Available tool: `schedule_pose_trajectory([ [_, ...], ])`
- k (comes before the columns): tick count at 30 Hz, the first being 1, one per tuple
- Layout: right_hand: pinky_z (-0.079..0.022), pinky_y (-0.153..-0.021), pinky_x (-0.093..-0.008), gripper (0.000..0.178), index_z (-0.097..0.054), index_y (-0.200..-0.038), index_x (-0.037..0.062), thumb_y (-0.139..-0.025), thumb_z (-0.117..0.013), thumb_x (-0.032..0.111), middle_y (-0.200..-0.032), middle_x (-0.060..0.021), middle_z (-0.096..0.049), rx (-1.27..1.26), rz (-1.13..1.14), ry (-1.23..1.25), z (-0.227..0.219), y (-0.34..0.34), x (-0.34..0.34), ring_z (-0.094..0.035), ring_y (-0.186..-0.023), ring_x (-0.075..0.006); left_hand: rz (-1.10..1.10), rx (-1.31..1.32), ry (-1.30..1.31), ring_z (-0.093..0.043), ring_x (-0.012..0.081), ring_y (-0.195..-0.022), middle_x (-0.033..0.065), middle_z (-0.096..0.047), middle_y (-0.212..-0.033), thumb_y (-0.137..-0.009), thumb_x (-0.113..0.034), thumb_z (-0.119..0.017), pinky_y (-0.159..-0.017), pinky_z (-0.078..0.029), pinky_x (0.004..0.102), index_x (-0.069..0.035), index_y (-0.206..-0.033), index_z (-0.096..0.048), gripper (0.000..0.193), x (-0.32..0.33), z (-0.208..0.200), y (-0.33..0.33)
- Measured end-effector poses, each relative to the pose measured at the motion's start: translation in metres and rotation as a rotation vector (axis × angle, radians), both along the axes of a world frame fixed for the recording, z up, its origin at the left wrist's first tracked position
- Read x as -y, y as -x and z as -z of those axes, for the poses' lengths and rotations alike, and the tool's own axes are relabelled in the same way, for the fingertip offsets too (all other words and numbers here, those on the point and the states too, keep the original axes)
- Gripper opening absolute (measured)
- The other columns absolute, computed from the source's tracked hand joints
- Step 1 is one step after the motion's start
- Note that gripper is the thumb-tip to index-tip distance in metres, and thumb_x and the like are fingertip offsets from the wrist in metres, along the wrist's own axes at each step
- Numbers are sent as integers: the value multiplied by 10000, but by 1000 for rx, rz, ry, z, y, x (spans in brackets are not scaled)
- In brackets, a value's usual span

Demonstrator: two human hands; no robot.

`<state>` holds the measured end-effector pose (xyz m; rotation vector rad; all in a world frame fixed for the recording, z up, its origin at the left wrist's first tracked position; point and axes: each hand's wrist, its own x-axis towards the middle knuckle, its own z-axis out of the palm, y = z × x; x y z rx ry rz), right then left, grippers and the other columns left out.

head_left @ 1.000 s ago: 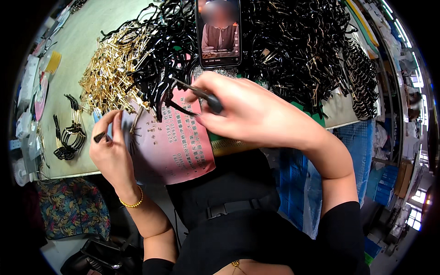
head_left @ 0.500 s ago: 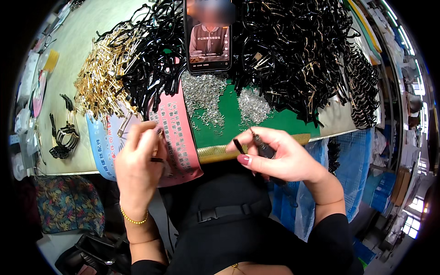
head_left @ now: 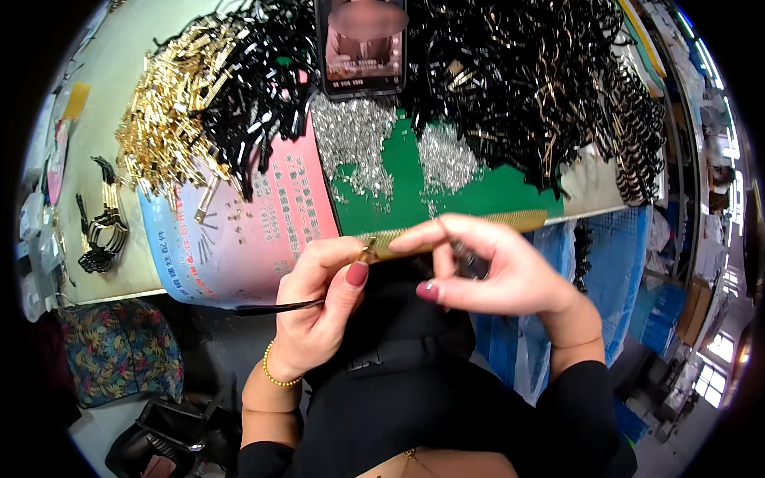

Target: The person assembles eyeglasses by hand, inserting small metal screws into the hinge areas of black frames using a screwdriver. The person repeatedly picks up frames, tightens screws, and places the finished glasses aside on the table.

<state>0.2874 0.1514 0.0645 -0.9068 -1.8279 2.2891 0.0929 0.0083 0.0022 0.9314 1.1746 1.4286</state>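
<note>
Pinched between my left hand's [head_left: 315, 299] thumb and forefinger is a slim black eyeglass temple [head_left: 275, 308]. Its gold end shows at the fingertips, and its black tip sticks out to the left past the palm. My right hand [head_left: 510, 271] is curled round a dark, pen-like screwdriver [head_left: 476, 263], mostly hidden by the fingers. The right forefinger reaches toward the temple's gold end; whether it touches cannot be told. Both hands are over the table's front edge. Beyond them, small silver metal pieces [head_left: 355, 147] lie in two heaps on a green mat [head_left: 406, 171].
Gold metal parts [head_left: 171, 111] are heaped at the left, by tangled black temples [head_left: 259, 103]. A larger black temple pile [head_left: 510, 88] fills the back right. A phone [head_left: 362, 48] stands at the back. A pink and blue printed sheet [head_left: 295, 171] hangs over the front edge.
My left hand has moved right and down from above the printed sheet, bringing the black temple close to my right hand. My right hand has stayed nearly in place, its forefinger now stretched left.
</note>
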Motion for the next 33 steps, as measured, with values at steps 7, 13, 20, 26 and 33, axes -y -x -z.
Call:
schedule_pose_trajectory([
  [7,-433,-686,-230,244,-753,-1156,41,-926,-734,118,-743,46,-581,134,-64,-91,6,0,-2,-495,-700,-41,98,-543,-41,-673,239,-760,115,-699,-914,-962,-40,-678,-713,-538,328,0,-1075,-677,121,-3,0,6],
  [13,-452,-695,-243,243,-762,-1144,43,-908,-747,98,-751,16,-618,152,-111,-192,1,2,-2,-523,-697,-62,112,-850,-235,-587,260,-622,86,-607,-729,-848,-28,-751,-584,-464,367,-21,-1041,-702,199,-6,0,14],
  [20,-555,-740,-379,257,-739,-1087,35,-907,-719,218,-1000,-156,-746,210,-347,-625,-15,-7,0,-709,-859,-325,214,-1215,-431,-516,171,-624,9,-482,-734,-702,-142,-637,-566,-423,309,-68,-1072,-727,387,-8,-13,19],
  [26,-543,-864,-438,512,-626,-1271,32,-1010,-588,471,-1100,-240,-716,337,-335,-507,-26,-12,-6,-689,-1027,-396,261,-1285,-351,-558,186,-622,17,-554,-747,-745,-97,-655,-564,-450,324,-63,-1126,-693,384,-10,-7,6],
  [33,-552,-630,-393,381,-559,-1328,156,-955,-634,168,-999,-117,-539,560,-349,-1166,3,-30,-14,-673,-828,-282,80,-506,63,-718,224,-755,116,-705,-835,-1034,-34,-575,-704,-548,292,24,-1143,-579,124,-3,8,-6],
])
